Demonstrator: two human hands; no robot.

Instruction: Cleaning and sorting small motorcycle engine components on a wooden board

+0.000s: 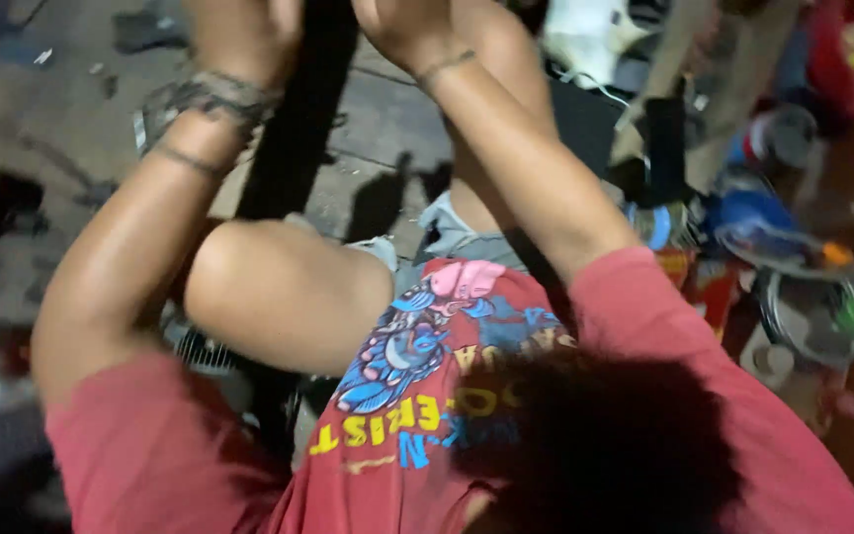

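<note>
gripping a long black bar (298,119) running near-vertical, both hands

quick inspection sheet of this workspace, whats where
surface: grey concrete floor, cracked and dusty.
job's things: long black strip running from between the hands down past the knee; what it is cannot be told.
clutter: cans, lids and a blue round container piled on one side; white object at top.
grippers: left hand and right hand raised at the frame's top edge beside the black strip; fingers cut off, grip cannot be told.
cables: nothing seen.
surroundings: dim light; person seated in red printed shirt, knee up.
</note>
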